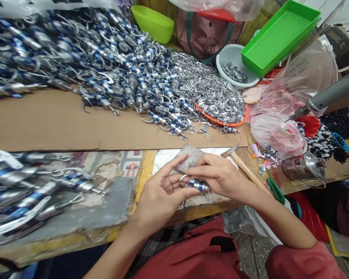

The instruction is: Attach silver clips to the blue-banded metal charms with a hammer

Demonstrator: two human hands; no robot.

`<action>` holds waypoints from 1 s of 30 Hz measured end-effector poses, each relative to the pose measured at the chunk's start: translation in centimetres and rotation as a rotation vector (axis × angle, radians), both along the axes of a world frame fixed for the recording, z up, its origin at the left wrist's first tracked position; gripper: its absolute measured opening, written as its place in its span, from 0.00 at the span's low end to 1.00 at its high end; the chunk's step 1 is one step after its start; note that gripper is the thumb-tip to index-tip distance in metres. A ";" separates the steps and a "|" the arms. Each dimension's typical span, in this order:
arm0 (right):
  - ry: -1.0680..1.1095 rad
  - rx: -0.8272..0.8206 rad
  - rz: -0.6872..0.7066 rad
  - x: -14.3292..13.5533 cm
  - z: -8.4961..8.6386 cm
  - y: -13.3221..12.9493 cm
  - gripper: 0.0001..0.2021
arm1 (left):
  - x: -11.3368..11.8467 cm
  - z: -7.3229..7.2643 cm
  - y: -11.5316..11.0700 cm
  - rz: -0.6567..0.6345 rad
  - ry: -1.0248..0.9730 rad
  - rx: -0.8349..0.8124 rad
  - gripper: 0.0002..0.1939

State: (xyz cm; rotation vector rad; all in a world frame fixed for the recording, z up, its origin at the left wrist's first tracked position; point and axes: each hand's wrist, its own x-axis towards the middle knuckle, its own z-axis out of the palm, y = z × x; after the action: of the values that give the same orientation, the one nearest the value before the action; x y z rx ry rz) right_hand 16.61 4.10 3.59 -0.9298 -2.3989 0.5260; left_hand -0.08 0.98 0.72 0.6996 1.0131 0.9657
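Note:
Over the front edge of the bench, my left hand (158,192) and my right hand (221,176) come together around a small silver-and-blue metal part with a curved lever (200,185). The left thumb presses along its lower side and the fingers curl behind it. My right hand grips its right end, and the fingers reach across its top. Fingers partly cover the part. Just behind the hands lies a grey block (189,155). To their right rests a hammer (246,168) with a wooden handle, partly hidden by my right forearm.
A big heap of similar parts (110,58) covers the back left; more lie at the near left (26,190). Small metal plates (221,100) fill an orange-rimmed tray. Behind stand a pale bowl of pins (221,64) and green basket (279,38). A power screwdriver (331,93) hangs right, above a metal pot (299,166).

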 end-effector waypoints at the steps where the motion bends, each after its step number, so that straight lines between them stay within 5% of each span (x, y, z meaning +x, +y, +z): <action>1: 0.055 0.021 -0.099 0.8 0.2 -0.3 0.12 | 0.0 0.1 0.0 0.007 0.010 0.005 0.44; 4: 0.009 0.058 -0.539 5.0 0.0 -1.6 0.10 | 0.1 0.4 0.2 0.015 0.032 -0.013 0.45; 7: -0.415 -0.061 -0.707 9.2 -1.5 -2.8 0.17 | 0.1 0.7 0.3 0.014 0.026 -0.035 0.46; 11: -0.451 -0.074 -0.691 10.2 -2.5 -3.8 0.12 | 0.0 0.7 0.3 0.008 0.040 -0.038 0.47; 14: -0.256 0.027 -0.522 8.0 -0.4 -4.7 0.13 | 0.0 0.4 0.2 0.002 0.056 -0.028 0.47; 19: -0.252 0.064 -0.210 4.9 3.1 -6.0 0.25 | -0.1 0.0 0.1 0.003 0.068 0.003 0.48; 25: -0.442 0.081 -0.194 4.2 2.7 -6.1 0.27 | 0.0 0.4 0.2 0.001 0.073 -0.010 0.49; 30: -0.302 0.024 -0.276 5.2 1.5 -6.5 0.24 | 0.0 0.7 0.4 0.010 0.054 -0.036 0.49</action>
State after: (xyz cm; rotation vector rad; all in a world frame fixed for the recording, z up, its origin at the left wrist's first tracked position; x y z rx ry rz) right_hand 21.80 -2.40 5.10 -1.3876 -2.4691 0.2665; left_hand -0.08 1.34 1.44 0.6947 1.0795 0.9395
